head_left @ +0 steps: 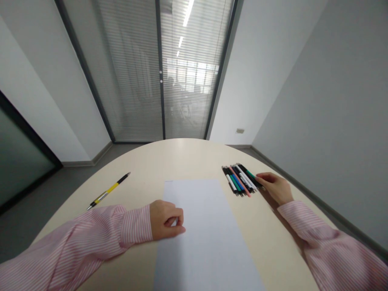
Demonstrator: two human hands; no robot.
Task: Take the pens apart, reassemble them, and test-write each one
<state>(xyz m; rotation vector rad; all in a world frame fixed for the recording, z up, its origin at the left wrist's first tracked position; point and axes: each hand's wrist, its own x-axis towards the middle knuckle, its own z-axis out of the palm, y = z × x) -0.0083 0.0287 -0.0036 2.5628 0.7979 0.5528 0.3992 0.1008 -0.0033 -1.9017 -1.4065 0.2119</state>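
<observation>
A long white sheet of paper (203, 242) lies on the round cream table. My left hand (166, 219) rests on the paper's left side, its fingers curled loosely with a gap between thumb and forefinger and nothing in them. Several pens (238, 181) in black, white, green, blue and salmon lie side by side to the right of the paper's far end. At the right end of this row, my right hand (275, 188) pinches the near end of a green and black pen (249, 173). A yellow and black pen (109, 190) lies apart on the left.
The round table's far edge (184, 140) curves in front of a glass partition with blinds (133, 81). Pale walls stand on both sides. A small socket plate (240, 131) is on the wall at right.
</observation>
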